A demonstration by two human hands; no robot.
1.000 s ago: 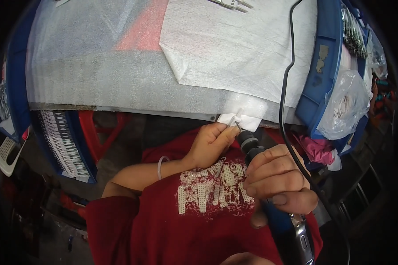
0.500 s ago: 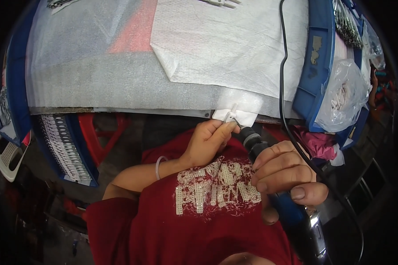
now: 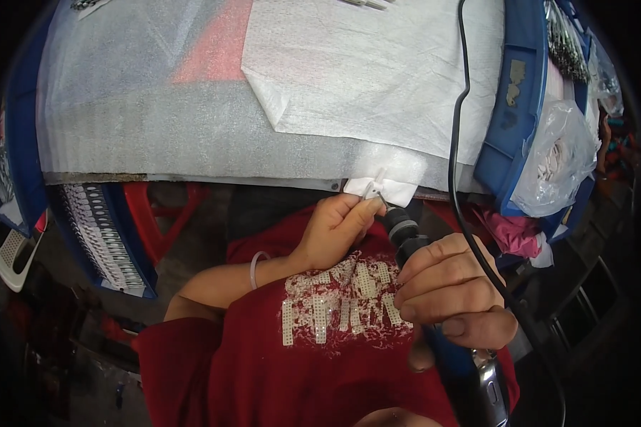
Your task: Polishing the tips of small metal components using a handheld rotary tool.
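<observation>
My left hand (image 3: 340, 226) is at the near edge of the table, thumb and finger pinched on a small silvery metal piece (image 3: 372, 190). The fingers partly cover that piece, so its exact kind does not show. In my right hand (image 3: 457, 290) is a corded rotary tool (image 3: 450, 354) with a black nose and a blue body, gripped with the fingers wrapped over it. The tool's thin tip points up and left, close to the metal piece; whether they touch I cannot tell. Beneath the piece lies a small white pad (image 3: 400, 192) at the table's edge.
Grey foam sheeting (image 3: 192, 135) and a white cloth (image 3: 377, 85) cover the table. A black cord (image 3: 454, 142) runs down the right side. Blue bins (image 3: 513, 121) stand at right, one with a plastic bag (image 3: 559, 153). A blue tray (image 3: 107, 235) of metal parts is at lower left.
My right hand and the rotary tool have shifted slightly left and down. My left hand keeps its pinch on the metal piece in nearly the same place.
</observation>
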